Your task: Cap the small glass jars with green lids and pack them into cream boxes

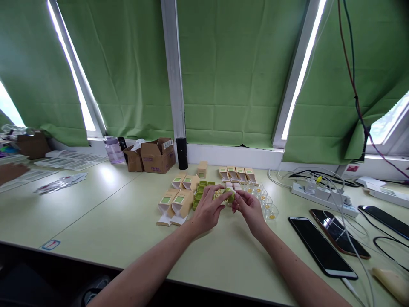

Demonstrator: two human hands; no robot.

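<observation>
Between my two hands is a small light-green piece (229, 195), too small to name exactly. My left hand (208, 209) pinches it from the left, and the fingertips of my right hand (250, 209) grip its other side. Green square cups (196, 204) stand in a row just left of my left hand. Beyond my fingertips are small pale pink pieces (237, 186) and some yellowish ones, partly hidden by the hands. Clear plastic cups (271, 211) with yellow spots in them form rows to the right of my right hand.
Small tan boxes (182, 203) with open flaps stand left, and more tan boxes (241, 174) at the back. Farther off are cardboard cartons (158, 157) and a black cylinder (182, 153). A phone (322, 245) and a power strip (322, 198) with cables lie right. Another person's hand (12, 172) shows far left.
</observation>
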